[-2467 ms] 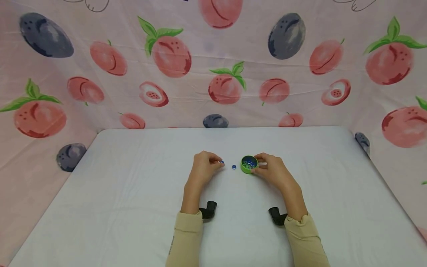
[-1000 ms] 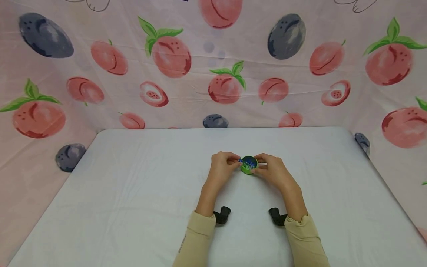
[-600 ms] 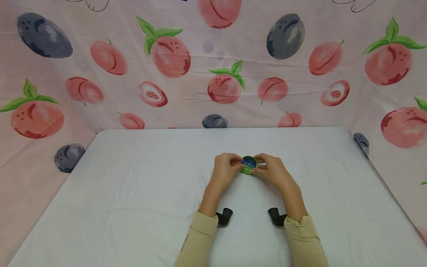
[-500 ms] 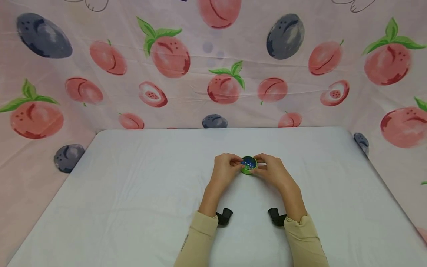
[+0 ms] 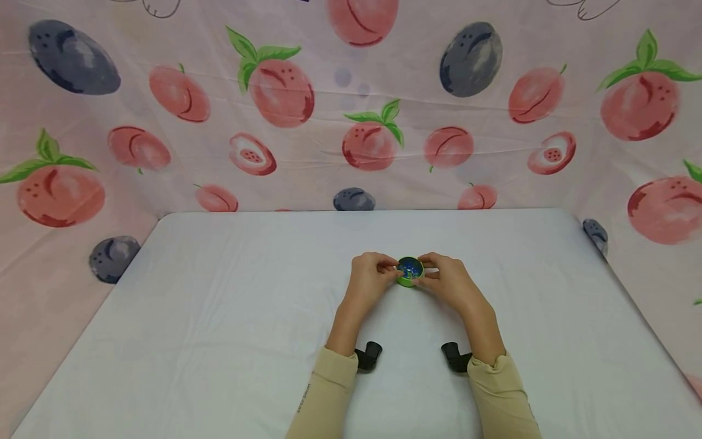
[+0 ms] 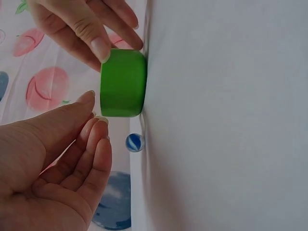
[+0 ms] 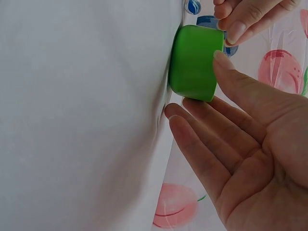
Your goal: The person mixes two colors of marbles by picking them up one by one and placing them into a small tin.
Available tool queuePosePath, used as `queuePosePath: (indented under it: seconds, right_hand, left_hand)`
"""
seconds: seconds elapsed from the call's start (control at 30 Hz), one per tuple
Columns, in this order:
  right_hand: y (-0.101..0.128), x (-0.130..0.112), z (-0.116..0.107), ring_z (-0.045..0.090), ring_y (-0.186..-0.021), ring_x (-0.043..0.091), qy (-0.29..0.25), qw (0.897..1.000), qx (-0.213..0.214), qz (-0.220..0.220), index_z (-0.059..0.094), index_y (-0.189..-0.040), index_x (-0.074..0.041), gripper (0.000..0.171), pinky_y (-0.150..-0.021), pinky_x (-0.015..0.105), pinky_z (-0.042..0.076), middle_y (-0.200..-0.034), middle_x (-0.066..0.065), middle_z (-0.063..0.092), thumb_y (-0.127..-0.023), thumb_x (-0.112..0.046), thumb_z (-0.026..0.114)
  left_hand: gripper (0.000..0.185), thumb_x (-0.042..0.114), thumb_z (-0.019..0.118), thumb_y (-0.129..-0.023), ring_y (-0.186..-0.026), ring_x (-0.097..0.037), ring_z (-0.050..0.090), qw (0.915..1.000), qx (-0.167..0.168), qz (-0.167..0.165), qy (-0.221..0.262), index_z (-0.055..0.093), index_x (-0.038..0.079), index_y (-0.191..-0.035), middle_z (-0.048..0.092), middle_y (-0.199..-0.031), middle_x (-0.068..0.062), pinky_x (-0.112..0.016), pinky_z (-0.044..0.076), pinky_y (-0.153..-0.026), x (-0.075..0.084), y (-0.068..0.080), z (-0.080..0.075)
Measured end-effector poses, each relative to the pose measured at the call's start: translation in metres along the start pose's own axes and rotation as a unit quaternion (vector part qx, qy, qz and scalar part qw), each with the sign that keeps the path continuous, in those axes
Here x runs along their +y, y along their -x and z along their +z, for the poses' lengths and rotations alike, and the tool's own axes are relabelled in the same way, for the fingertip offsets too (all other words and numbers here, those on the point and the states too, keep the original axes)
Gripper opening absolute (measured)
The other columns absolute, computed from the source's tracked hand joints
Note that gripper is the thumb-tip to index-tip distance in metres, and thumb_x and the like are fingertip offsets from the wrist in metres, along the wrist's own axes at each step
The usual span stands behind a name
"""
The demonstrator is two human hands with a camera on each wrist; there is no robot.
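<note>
Fingertips [image 6: 98, 126] of the left hand [image 5: 372, 279] are held loosely curled just beside the left wall of the green cup [image 5: 409, 271]; nothing is seen pinched between them, and whether they touch the wall cannot be told. The right hand [image 5: 446, 281] is laid open against the cup's right side, with the thumb [image 7: 231, 77] pressed on the rim and the remaining fingers extended along the wall and the cloth. The cup is stood upright on the white table cover [image 5: 219, 317], near the middle of the surface, and small blue beads [image 5: 409, 267] are seen heaped inside it. One blue-and-white marble [image 6: 134, 142] is shown in the left wrist view, just beside the cup and free of both hands; in the head view it is hidden by the left hand. Beyond the hands, beige sleeves [image 5: 323, 393] and the black wrist camera mounts [image 5: 368, 356] are visible, and a peach-printed curtain [image 5: 274, 91] is hung behind and at both sides. Tipping of the cup is judged the main risk: it is light, and uneven pressure from the thumb on the rim could cause the beads to spill. The loose marble could also be knocked away by the left fingers, since the soft cover offers little restraint.
</note>
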State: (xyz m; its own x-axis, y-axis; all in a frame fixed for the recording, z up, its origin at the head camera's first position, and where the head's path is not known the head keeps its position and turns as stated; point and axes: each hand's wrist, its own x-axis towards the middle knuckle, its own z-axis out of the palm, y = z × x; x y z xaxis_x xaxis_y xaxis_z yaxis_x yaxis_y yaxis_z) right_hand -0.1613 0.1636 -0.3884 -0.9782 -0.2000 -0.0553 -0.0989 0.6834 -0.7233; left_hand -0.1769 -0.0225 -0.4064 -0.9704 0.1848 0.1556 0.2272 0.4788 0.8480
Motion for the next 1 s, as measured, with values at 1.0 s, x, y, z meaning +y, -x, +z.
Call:
queuePosePath:
  seconds: [1.0]
  right_hand:
    - [0.002, -0.004, 0.0, 0.066, -0.126, 0.043, -0.014, 0.999, -0.011, 0.03, 0.059, -0.138, 0.009, 0.047, -0.105, 0.052, 0.053, -0.138, 0.029, 0.065, -0.098, -0.009, 0.075]
  left_hand:
    - [0.014, 0.002, 0.082, -0.09, -0.077, -0.017, 0.066, 0.9988, 0.014, -0.047, -0.009, 0.08, -0.006, -0.101, 0.075, -0.087, -0.013, -0.027, 0.055, -0.07, -0.014, 0.002, -0.015]
